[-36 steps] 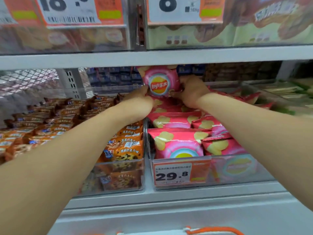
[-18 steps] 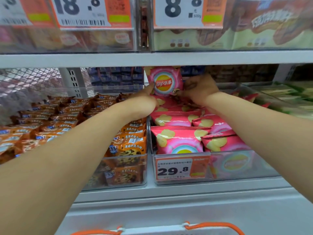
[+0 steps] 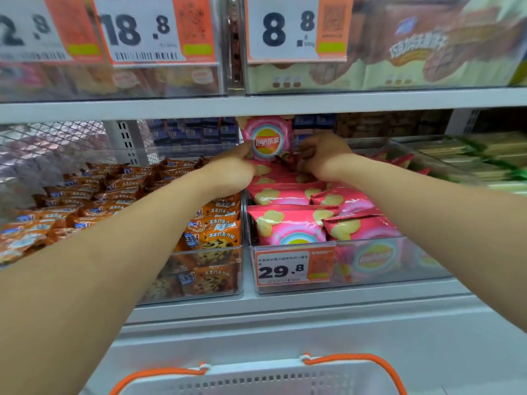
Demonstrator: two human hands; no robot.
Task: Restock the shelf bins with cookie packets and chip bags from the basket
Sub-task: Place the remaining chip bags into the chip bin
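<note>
Inside clear bin (image 3: 350,283), pink chip bags (image 3: 288,228) fill it.

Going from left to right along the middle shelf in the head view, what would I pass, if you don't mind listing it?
Orange cookie packets → left hand → upright pink chip bag → right hand → green packets.

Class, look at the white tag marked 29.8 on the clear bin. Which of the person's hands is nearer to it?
About equal, perhaps the left. The left hand is above and left of the price tag; the right hand is above and right, farther back.
</note>
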